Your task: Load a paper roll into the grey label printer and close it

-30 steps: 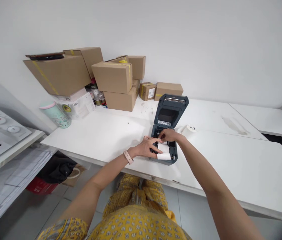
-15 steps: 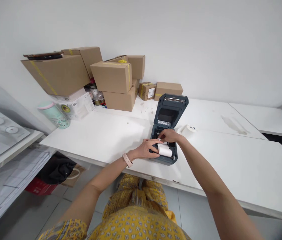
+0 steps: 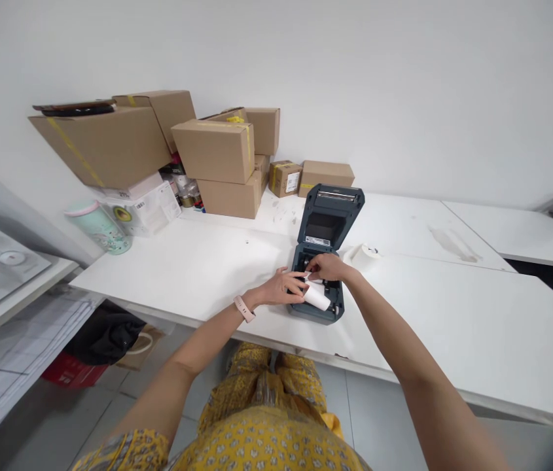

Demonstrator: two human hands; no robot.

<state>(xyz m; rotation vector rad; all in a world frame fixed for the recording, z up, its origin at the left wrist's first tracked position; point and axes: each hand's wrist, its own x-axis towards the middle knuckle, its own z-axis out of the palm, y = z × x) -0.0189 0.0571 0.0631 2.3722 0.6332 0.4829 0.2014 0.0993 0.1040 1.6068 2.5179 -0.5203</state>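
Observation:
A dark label printer (image 3: 316, 316) stands on the white table with its lid (image 3: 331, 212) raised. Tilted in its bay lies a white paper roll (image 3: 317, 297), its right end lower and nearer me. My left hand (image 3: 283, 286) has its fingers closed on the left end of the roll. Pinched in my right hand (image 3: 328, 266), just behind the roll, is what looks like the paper's loose end; the fingers partly hide it. The inside of the printer is mostly covered by both hands.
A second white roll (image 3: 365, 256) rests right of the printer. Cardboard boxes (image 3: 214, 150) are stacked at the back left, near a mint-green tumbler (image 3: 99, 227) and a white box (image 3: 146, 210). Two smaller boxes (image 3: 326, 175) stand behind the printer. The table's front edge (image 3: 197, 322) is close to me.
The paper roll has gone from lying straight in the bay to slanting, its left end shifted back. My left hand has moved with it; my right hand still pinches behind the roll.

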